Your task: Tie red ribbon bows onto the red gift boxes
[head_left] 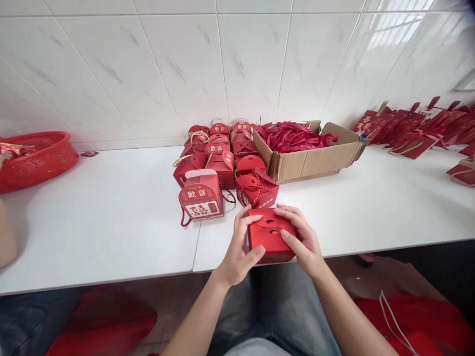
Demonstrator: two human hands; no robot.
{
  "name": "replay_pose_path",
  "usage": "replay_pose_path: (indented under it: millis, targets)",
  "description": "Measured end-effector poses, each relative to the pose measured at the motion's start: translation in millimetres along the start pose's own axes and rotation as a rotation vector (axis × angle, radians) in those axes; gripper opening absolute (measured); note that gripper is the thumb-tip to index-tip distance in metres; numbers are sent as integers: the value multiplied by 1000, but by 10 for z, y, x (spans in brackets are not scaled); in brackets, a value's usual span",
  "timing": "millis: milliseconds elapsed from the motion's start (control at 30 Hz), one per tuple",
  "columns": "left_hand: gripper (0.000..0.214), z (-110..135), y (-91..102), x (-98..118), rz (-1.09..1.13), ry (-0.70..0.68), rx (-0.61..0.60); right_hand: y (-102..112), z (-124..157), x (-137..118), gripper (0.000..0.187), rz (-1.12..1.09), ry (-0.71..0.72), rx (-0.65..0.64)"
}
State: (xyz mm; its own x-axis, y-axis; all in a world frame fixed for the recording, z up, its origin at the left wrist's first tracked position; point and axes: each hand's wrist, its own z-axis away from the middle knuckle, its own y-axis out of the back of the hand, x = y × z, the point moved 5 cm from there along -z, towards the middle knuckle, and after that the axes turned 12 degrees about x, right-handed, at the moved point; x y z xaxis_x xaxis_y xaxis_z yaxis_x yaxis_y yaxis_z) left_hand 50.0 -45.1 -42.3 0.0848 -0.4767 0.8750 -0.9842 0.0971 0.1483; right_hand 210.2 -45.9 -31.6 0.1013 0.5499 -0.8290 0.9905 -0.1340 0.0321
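Note:
At the table's front edge sits a red gift box [272, 242] with two holes in its folded top flaps. My left hand [243, 244] grips its left side, thumb at the near corner and fingers along the top. On the right side my right hand [302, 237] clasps it, with the thumb on the lid near a hole. Just behind stands a red gift box with a twisted cord [257, 187]. To the left is a red and white gift box [202, 198] with dark red cord handles. What the held box contains is hidden.
More red gift boxes [218, 153] are grouped behind. A cardboard box [315, 165] of dark red ribbons [293, 137] stands beside them. A red plastic basket [48, 160] is at far left, several red boxes [415, 146] at far right. A tiled wall [178, 64] backs the white table [122, 212].

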Motion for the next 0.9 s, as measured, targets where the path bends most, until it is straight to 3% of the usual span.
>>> replay_pose_path:
  millis: [100, 267, 433, 700, 767, 900]
  targets:
    - [49, 48, 12, -59, -7, -22, 43, 5, 20, 18, 31, -2, 52, -20]
    - [47, 59, 5, -91, 9, -13, 24, -43, 129, 78, 52, 6, 135, -99]
    - [49, 66, 30, -89, 44, 12, 7, -17, 195, 19, 48, 120, 236, -130]
    - [61, 91, 4, -80, 67, -4, -27, 92, 157, 14, 45, 208, 270, -93]
    - [73, 100, 1, -90, 87, -1, -12, 296, 93, -13, 42, 313, 292, 61]
    - [82, 118, -15, -123, 72, 38, -30, 1076, 57, -253, 39, 510, 482, 817]
